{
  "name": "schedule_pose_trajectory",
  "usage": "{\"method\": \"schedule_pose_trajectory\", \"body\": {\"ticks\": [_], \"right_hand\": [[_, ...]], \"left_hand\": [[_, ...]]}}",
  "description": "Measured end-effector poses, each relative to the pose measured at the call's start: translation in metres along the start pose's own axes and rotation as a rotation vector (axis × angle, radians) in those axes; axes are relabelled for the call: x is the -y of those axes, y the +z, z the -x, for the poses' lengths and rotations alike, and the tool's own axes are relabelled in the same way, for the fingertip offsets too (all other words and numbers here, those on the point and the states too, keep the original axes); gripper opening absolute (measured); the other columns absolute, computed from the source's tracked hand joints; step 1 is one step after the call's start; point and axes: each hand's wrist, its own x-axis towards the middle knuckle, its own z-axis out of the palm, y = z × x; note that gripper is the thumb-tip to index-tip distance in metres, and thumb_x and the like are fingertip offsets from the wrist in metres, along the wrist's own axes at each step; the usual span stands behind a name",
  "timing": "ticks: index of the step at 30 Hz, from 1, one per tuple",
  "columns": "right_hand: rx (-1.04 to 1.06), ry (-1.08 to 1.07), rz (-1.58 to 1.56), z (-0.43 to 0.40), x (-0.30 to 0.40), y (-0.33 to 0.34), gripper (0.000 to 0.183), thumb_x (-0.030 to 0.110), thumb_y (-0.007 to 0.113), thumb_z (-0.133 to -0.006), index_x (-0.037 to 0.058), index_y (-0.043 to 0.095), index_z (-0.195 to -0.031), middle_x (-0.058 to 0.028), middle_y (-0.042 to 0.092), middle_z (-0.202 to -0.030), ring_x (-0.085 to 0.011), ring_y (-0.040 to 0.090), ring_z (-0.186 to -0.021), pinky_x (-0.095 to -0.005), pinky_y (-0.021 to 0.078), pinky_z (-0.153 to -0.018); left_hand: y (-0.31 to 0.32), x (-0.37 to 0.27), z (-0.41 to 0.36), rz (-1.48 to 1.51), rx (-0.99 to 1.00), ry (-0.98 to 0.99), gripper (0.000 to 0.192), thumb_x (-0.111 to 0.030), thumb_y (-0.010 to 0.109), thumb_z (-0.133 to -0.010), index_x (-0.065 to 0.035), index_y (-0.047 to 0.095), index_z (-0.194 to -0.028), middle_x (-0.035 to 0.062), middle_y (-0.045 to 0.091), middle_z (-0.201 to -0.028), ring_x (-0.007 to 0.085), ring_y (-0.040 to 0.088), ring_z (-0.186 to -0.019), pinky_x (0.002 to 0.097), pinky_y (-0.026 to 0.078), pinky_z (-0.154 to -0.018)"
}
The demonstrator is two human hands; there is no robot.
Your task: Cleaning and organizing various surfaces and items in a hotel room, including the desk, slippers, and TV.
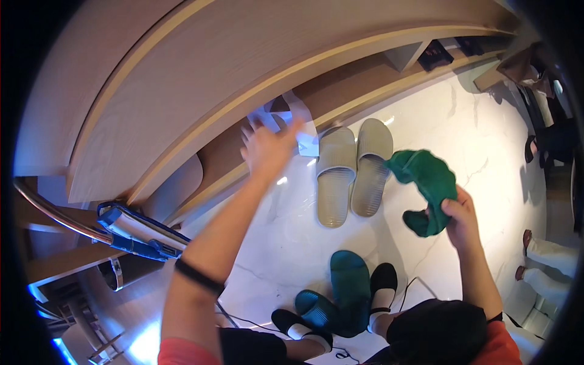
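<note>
My right hand [461,216] grips a crumpled green cloth [422,178], which droops in a curve over the floor. Motion blurs my left hand [269,148]; its fingers look spread, with nothing seen in them. Just beyond it, a white item with dark openings [305,121] leans out over the low ledge of a wooden cabinet. Whether my fingers touch that item I cannot tell. Between my hands, a pair of beige ribbed slide slippers [336,196] lies side by side on the floor. Two dark green slide slippers [349,273] lie at my feet, one askew.
A wooden cabinet [255,59] curves across the top, with dark items [435,54] in its lower compartment. On the left are a metal rail [59,216] and a blue-edged object [141,226]. Black cables [246,321] trail near my shoes. Other people's legs [550,255] show at right.
</note>
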Motion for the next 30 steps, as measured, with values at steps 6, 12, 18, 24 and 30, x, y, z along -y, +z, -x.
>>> {"method": "schedule_pose_trajectory", "body": {"ticks": [6, 12, 18, 24, 30], "right_hand": [[0.095, -0.005, -0.038, 0.018, -0.008, 0.022, 0.048, 0.022, 0.068, -0.066, -0.0044, 0.056, -0.105, -0.0100, 0.063, -0.084, -0.0173, 0.061, -0.069, -0.0284, 0.0507, -0.065], [0.194, -0.041, -0.036, 0.025, 0.012, -0.023, 0.049, 0.026, 0.070, -0.062, -0.0054, 0.058, -0.099, -0.0119, 0.064, -0.085, -0.0177, 0.062, -0.069, -0.0278, 0.0505, -0.063], [0.285, -0.358, 0.218, -0.112, 0.033, 0.034, 0.041, 0.017, 0.064, -0.081, 0.0006, 0.054, -0.116, -0.0017, 0.058, -0.102, -0.0074, 0.051, -0.092, -0.0211, 0.0420, -0.080], [-0.003, -0.944, 1.336, -0.244, -0.021, 0.083, 0.070, 0.043, 0.051, -0.088, 0.0161, 0.020, -0.144, -0.0266, 0.026, -0.142, -0.0422, 0.024, -0.132, -0.0506, 0.0196, -0.106], [0.280, -0.418, 1.704, -0.437, 0.022, 0.072, 0.051, 0.039, 0.043, -0.093, 0.0078, 0.040, -0.133, -0.0234, 0.044, -0.130, -0.0359, 0.041, -0.121, -0.0407, 0.0303, -0.103]], "left_hand": [[0.022, 0.050, -0.126, 0.188, -0.151, 0.015, 0.047, -0.042, 0.060, -0.076, -0.0037, 0.060, -0.104, 0.0200, 0.063, -0.099, 0.0305, 0.063, -0.091, 0.0420, 0.050, -0.073], [0.005, 0.056, 0.204, -0.216, 1.329, 0.966, 0.082, -0.035, 0.070, -0.070, -0.0077, 0.032, -0.138, 0.0201, 0.049, -0.127, 0.0346, 0.047, -0.118, 0.0417, 0.040, -0.094], [-0.029, 0.140, 0.117, 0.062, 0.259, 0.438, 0.036, -0.021, 0.063, -0.077, -0.0069, 0.056, -0.109, 0.0204, 0.056, -0.107, 0.0364, 0.052, -0.100, 0.0438, 0.042, -0.086], [-0.065, 0.216, 0.032, -0.541, -0.238, 0.302, 0.066, -0.029, 0.065, -0.076, -0.0107, 0.038, -0.134, 0.0161, 0.028, -0.141, 0.0378, 0.026, -0.129, 0.0540, 0.025, -0.103], [-0.038, 0.237, 0.022, -0.452, -0.241, 0.297, 0.065, -0.033, 0.058, -0.083, -0.0254, 0.030, -0.141, 0.0107, 0.022, -0.146, 0.0383, 0.017, -0.133, 0.0641, 0.014, -0.102]]}}
